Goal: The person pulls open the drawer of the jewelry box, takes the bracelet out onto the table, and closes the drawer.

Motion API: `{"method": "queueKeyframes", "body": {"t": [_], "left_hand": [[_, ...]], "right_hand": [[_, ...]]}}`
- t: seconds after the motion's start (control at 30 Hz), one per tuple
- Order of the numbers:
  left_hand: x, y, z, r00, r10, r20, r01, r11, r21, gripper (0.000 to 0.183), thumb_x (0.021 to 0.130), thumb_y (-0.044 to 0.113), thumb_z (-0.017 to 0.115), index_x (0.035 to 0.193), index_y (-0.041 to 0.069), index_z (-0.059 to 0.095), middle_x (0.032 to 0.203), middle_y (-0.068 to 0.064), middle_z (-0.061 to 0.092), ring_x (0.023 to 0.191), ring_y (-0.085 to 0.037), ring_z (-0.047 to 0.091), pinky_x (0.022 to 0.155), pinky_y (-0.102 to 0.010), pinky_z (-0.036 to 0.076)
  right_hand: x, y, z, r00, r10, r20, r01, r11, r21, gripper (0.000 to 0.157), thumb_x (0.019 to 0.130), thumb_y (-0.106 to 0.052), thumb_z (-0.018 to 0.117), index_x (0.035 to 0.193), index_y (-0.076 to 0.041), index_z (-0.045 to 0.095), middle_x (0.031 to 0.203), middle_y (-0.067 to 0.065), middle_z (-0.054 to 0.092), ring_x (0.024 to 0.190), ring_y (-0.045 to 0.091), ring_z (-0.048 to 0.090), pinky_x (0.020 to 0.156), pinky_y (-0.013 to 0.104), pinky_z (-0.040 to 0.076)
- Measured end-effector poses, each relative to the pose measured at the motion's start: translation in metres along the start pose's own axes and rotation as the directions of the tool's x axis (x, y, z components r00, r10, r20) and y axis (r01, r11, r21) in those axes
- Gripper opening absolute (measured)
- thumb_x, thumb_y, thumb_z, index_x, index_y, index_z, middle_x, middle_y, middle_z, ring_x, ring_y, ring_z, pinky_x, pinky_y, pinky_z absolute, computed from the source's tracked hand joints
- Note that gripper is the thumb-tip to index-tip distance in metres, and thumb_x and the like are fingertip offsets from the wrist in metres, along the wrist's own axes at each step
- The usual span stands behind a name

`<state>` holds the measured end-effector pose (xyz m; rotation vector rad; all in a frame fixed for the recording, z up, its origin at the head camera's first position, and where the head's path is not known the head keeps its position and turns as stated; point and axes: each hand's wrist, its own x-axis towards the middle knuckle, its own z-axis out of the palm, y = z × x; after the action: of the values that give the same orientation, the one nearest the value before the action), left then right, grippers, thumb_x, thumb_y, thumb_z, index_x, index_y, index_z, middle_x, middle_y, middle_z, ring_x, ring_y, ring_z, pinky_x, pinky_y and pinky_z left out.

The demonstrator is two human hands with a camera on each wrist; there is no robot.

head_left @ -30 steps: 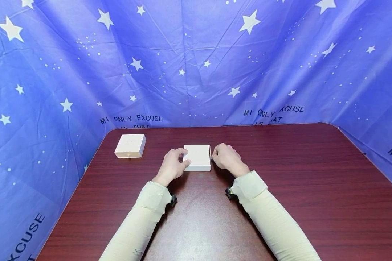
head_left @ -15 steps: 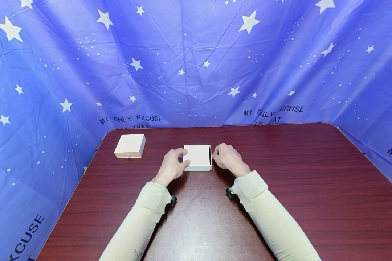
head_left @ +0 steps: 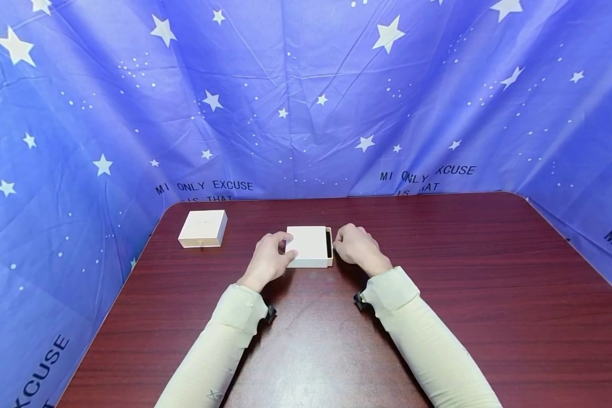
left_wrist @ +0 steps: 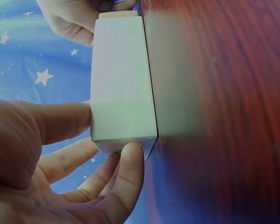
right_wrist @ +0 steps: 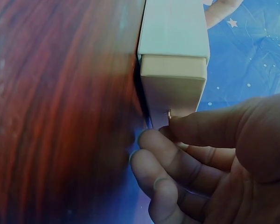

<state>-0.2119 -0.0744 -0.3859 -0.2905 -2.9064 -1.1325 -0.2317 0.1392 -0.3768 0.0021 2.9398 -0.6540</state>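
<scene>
A flat white drawer box (head_left: 307, 246) lies in the middle of the table, its inner drawer (head_left: 330, 249) sticking out a little on the right. A narrow dark strip of the drawer's inside shows. My left hand (head_left: 268, 258) holds the box's outer sleeve (left_wrist: 120, 79) at the left end, thumb and fingers around the corners. On the other side, my right hand (head_left: 358, 248) pinches the small pull tab (right_wrist: 169, 113) on the drawer's front between thumb and index finger. The remaining right fingers are curled below, close to the tabletop.
A second white drawer box (head_left: 204, 228) sits at the back left of the dark red wooden table (head_left: 464, 272), its pull tab facing the front. Blue curtains (head_left: 306, 96) with white stars hang behind and along both sides.
The drawer has slid out to the right by a small amount, and my right hand has shifted right along with it. My left hand and the sleeve have stayed put.
</scene>
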Motion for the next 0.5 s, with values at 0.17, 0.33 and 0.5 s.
{"method": "queueKeyframes", "body": {"t": [0.17, 0.33, 0.5], "left_hand": [[0.0001, -0.0001, 0.0004, 1.0, -0.001, -0.002, 0.001, 1.0, -0.001, 0.036, 0.086, 0.019, 0.07, 0.12, 0.009, 0.063, 0.099, -0.008, 0.059, 0.094, -0.023, 0.054, 0.087, -0.038, 0.043], [-0.0006, 0.0006, -0.0003, 1.0, 0.004, -0.001, -0.004, 1.0, 0.001, 0.036, 0.086, 0.019, 0.07, 0.12, 0.009, 0.063, 0.099, -0.008, 0.059, 0.093, -0.023, 0.054, 0.087, -0.038, 0.043], [-0.0005, 0.0003, -0.0001, 1.0, 0.01, -0.004, -0.01, 1.0, 0.002, 0.036, 0.086, 0.019, 0.07, 0.12, 0.008, 0.063, 0.099, -0.008, 0.059, 0.093, -0.023, 0.054, 0.086, -0.038, 0.043]], "right_hand": [[-0.0003, 0.0008, -0.001, 1.0, 0.0, 0.002, 0.0, 1.0, -0.002, 0.02, 0.091, -0.024, 0.056, 0.072, -0.018, 0.063, 0.083, 0.002, 0.061, 0.077, 0.025, 0.057, 0.065, 0.04, 0.044], [-0.0009, 0.0016, -0.0018, 1.0, -0.001, -0.004, 0.001, 1.0, -0.005, 0.021, 0.09, -0.022, 0.055, 0.07, -0.019, 0.062, 0.081, 0.001, 0.061, 0.076, 0.024, 0.057, 0.064, 0.04, 0.044], [-0.0009, 0.0025, -0.003, 1.0, -0.001, -0.008, 0.001, 1.0, -0.008, 0.021, 0.088, -0.019, 0.054, 0.069, -0.018, 0.061, 0.079, 0.002, 0.06, 0.076, 0.024, 0.056, 0.064, 0.04, 0.043]]}}
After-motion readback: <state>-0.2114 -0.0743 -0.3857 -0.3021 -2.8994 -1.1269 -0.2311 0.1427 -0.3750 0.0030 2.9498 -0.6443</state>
